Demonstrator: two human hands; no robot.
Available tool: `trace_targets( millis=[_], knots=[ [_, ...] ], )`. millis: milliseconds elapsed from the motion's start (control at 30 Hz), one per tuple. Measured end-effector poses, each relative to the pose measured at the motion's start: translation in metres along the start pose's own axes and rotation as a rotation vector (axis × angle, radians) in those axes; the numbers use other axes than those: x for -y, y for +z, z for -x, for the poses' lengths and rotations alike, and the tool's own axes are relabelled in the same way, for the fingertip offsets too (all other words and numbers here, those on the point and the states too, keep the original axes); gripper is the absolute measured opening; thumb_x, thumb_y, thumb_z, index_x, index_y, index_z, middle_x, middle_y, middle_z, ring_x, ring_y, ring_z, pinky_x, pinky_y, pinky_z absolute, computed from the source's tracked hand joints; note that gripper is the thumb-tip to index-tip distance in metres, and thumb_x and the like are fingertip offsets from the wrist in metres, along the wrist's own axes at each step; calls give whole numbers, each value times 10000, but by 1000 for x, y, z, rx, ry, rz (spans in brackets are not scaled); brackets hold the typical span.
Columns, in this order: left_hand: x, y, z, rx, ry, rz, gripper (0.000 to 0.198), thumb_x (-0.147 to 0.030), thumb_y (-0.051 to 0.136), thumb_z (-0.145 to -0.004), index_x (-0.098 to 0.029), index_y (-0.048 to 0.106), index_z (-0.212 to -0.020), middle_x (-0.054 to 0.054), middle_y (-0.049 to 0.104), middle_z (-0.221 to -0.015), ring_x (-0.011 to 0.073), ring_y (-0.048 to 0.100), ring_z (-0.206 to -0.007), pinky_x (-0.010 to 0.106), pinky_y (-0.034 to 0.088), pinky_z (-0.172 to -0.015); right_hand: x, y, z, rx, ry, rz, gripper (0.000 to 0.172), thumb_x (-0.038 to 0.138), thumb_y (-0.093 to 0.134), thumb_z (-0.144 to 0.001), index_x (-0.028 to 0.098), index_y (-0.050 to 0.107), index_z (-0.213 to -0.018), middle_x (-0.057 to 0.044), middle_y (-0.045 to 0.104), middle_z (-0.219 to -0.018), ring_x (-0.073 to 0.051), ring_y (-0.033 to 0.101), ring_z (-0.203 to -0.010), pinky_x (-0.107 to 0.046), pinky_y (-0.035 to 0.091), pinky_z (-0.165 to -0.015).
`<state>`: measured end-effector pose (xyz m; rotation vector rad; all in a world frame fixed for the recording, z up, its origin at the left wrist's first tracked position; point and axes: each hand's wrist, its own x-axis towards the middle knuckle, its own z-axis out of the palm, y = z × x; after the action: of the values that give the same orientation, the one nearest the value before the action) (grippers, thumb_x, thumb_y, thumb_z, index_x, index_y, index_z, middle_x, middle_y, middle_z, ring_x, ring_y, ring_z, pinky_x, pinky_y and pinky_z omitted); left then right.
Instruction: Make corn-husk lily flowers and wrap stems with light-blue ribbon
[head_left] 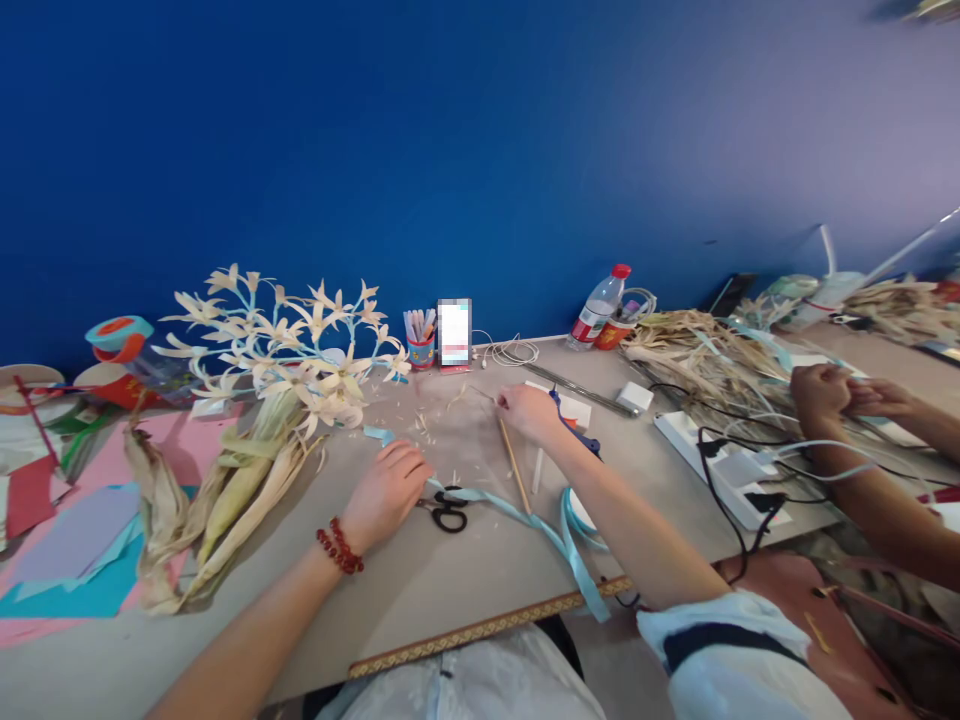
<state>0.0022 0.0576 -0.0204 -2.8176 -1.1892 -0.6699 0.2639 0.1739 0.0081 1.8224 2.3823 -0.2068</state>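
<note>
piece [485, 395] in right hand [525, 412] too small to tell

Rough, matt, papery husks [234, 490]; smooth ribbon [553, 536], apparently satiny cloth

The scissors [450, 516] lie near the middle of the surface [379, 605]. A ribbon [495, 498] runs rightward from them; whether it crosses over or under their blades is hard to tell. Right of the scissors lie a thin stick [514, 466] and, farther, a ribbon roll [576, 514]; well right, a power strip [709, 462]. Left of them, corn husks [232, 500] lie partly on paper sheets [82, 595]. Behind the scissors stand a pen cup [421, 350] and, just beside it, a phone [454, 335]; behind right, a bottle [597, 312].
</note>
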Motion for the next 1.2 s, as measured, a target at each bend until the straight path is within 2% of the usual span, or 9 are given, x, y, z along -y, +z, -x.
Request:
trace_targets(
  millis=[233, 467, 633, 733, 833, 967, 1067, 1133, 1200],
  knots=[
    [-5, 7, -3, 11, 6, 35, 171, -102, 492, -896, -179, 642, -927, 78, 656, -984, 222, 572, -1013, 455, 408, -1043, 4, 16, 12, 121, 98, -27, 247, 342, 657, -757, 175, 742, -918, -141, 730, -1033, -302, 683, -954, -312, 507, -704],
    [-5, 17, 1, 70, 21, 39, 178, -141, 489, -915, -192, 652, -967, 63, 669, -991, 232, 554, -1097, 482, 354, -1094, 6, 1, 7, 48, 109, -117, 312, 376, 462, -910, 201, 680, -1049, -90, 749, -926, -219, 689, -881, -250, 461, -658],
    [-6, 15, 4, 100, 9, 61, 208, -138, 477, -909, -203, 660, -982, 65, 680, -1024, 236, 548, -1139, 499, 318, -1114, 28, 5, -6, 19, 71, -139, 267, 366, 538, -867, 217, 673, -1043, -96, 725, -1057, -241, 673, -944, -267, 456, -693],
    [-4, 10, 0, 180, 2, 128, 230, -273, 551, -890, -235, 647, -1095, 70, 665, -1160, 259, 522, -1213, 518, 285, -1134, 35, 10, -12, 13, 81, -145, 264, 357, 538, -870, 214, 668, -1050, -106, 719, -1073, -256, 672, -953, -281, 460, -705],
    [3, 13, -27, 252, -68, 152, 473, -435, 551, -886, -222, 544, -1309, 107, 535, -1406, 276, 478, -1291, 480, 334, -1118, 35, 13, -15, -7, 96, -151, 289, 366, 474, -918, 213, 645, -1093, -108, 709, -1102, -254, 662, -987, -287, 460, -718],
    [24, 40, -86, 261, -208, 66, 430, -265, 383, -962, -164, 493, -1366, 130, 465, -1480, 249, 428, -1356, 447, 303, -1140, 32, 14, -14, -40, 110, -142, 316, 374, 409, -959, 210, 623, -1125, -107, 693, -1142, -248, 640, -1047, -288, 459, -742],
    [38, 57, -106, 290, -187, 64, 430, -272, 430, -947, -148, 503, -1352, 136, 482, -1469, 250, 437, -1356, 433, 325, -1130, 29, 14, -11, -32, 101, -131, 287, 361, 430, -964, 212, 635, -1098, -95, 697, -1122, -245, 647, -1035, -296, 471, -752],
    [45, 57, -94, 305, -153, 68, 405, -293, 444, -944, -148, 547, -1308, 133, 494, -1460, 252, 454, -1344, 416, 349, -1117, 27, 15, -9, -8, 87, -127, 250, 345, 470, -962, 211, 645, -1081, -83, 697, -1100, -240, 650, -1021, -308, 488, -768],
    [50, 46, -68, 311, -128, 69, 364, -290, 442, -947, -163, 597, -1250, 122, 543, -1418, 245, 505, -1298, 393, 390, -1087, 26, 16, -11, 25, 69, -128, 234, 336, 516, -963, 194, 637, -1105, -80, 676, -1116, -229, 646, -1008, -343, 514, -805]
  ],
)
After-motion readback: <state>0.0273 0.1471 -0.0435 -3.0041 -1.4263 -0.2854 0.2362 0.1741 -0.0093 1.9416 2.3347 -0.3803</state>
